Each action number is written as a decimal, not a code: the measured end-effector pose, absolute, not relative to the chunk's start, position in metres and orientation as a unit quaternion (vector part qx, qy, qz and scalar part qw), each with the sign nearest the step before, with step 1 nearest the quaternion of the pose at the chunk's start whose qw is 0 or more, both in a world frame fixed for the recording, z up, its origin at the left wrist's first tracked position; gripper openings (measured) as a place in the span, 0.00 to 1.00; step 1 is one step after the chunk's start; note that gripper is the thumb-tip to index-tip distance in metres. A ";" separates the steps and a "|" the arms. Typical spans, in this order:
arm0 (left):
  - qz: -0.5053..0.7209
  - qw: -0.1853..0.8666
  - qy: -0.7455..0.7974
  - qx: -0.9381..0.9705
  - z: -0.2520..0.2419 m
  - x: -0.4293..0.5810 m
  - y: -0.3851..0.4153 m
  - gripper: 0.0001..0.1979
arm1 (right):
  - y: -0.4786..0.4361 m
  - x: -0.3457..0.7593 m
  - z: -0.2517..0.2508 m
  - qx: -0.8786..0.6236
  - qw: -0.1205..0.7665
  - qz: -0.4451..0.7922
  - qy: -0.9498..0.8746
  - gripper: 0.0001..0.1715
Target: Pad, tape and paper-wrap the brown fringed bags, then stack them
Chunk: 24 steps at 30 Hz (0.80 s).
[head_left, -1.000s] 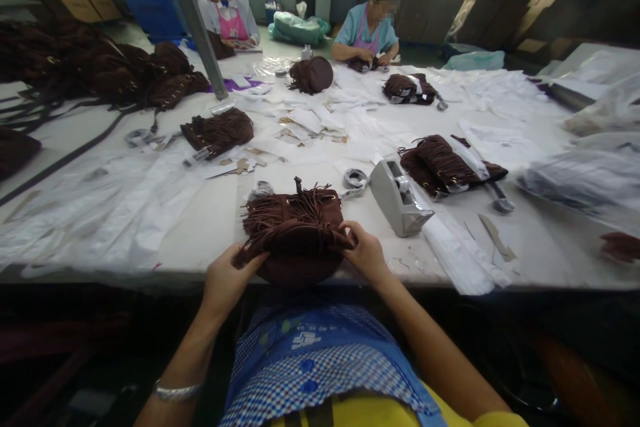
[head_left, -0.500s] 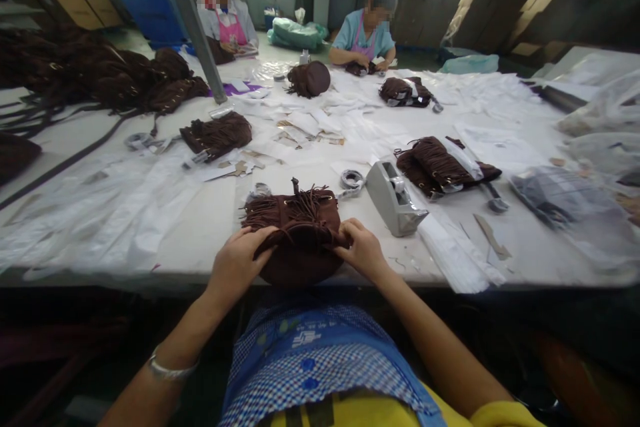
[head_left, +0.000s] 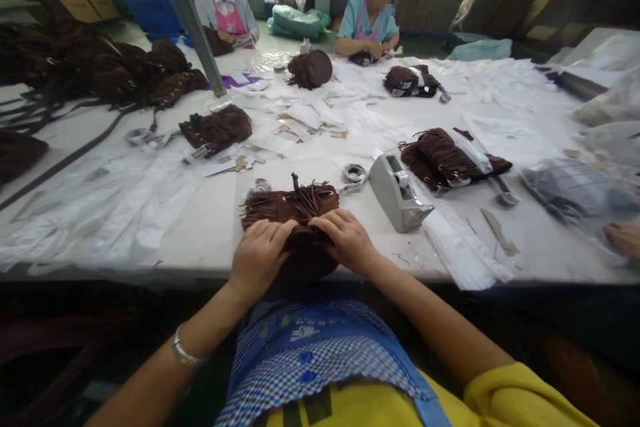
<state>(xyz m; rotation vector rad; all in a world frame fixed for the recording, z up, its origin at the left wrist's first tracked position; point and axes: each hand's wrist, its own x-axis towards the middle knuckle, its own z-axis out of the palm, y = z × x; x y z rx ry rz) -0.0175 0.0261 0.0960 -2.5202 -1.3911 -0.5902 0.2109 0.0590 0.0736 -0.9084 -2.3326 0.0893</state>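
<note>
A dark brown fringed suede bag (head_left: 287, 207) lies at the near edge of the white table (head_left: 210, 227), straight in front of me. My left hand (head_left: 260, 257) rests on its near left part, fingers curled down onto the fringe. My right hand (head_left: 345, 240) lies beside it on the near right part, fingers pressed on the suede. Both hands cover the bag's lower half, and the two nearly touch in the middle.
A grey tape dispenser (head_left: 397, 193) stands just right of the bag, a tape roll (head_left: 354, 175) behind it. More brown fringed bags (head_left: 445, 159) and white paper litter the table. Two people (head_left: 370, 20) work at the far side. Another person's hand (head_left: 623, 237) shows at the right edge.
Both my hands have moved from the bag's outer sides to its top middle, coming close together. The bag's fringe now lies flatter under them.
</note>
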 end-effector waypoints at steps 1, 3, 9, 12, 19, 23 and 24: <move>-0.205 0.111 -0.459 -0.857 0.084 -0.020 0.022 0.13 | 0.058 0.213 0.065 -0.334 0.301 0.017 -0.893 0.14; -0.211 0.120 -0.425 -0.872 0.061 -0.026 0.008 0.10 | 0.053 0.220 0.046 -0.303 0.281 -0.003 -0.911 0.09; -0.210 0.056 -0.438 -0.872 0.027 -0.032 -0.041 0.23 | 0.028 0.251 0.018 -0.299 0.291 0.066 -0.906 0.17; -0.217 0.020 -0.454 -0.864 0.030 -0.029 -0.043 0.26 | 0.021 0.261 0.024 -0.431 0.377 0.114 -0.812 0.17; -0.203 0.002 -0.506 -0.838 0.056 -0.002 -0.031 0.14 | 0.018 0.257 0.026 -0.485 0.379 0.209 -0.760 0.16; -0.189 0.001 -0.490 -0.851 0.059 0.017 -0.024 0.11 | 0.029 0.254 0.024 -0.490 0.338 0.233 -0.769 0.18; -0.187 -0.007 -0.481 -0.856 0.056 0.020 -0.021 0.13 | 0.031 0.255 0.024 -0.489 0.330 0.233 -0.773 0.18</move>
